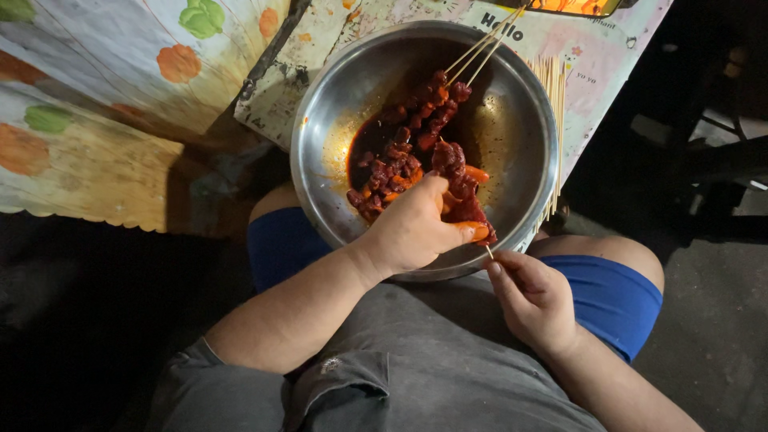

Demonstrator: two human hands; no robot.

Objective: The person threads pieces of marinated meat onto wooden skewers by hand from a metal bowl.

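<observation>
Right hand [534,298] pinches a skewer [489,252]; just beyond, left hand [416,228] clamps sauced meat [462,196] inside the steel bowl [524,172], finished skewers [480,56] farther off.

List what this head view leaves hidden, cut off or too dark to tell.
- Skewer between the hands: the left hand and the meat hide most of it in the head view.
- Finished skewers in the bowl: stick ends cut off by the top edge.
- Bare sticks: the bowl rim covers their lower ends.
- Right hand: its fingers curl inward, grip unclear.
- Floor at left: too dark.
</observation>
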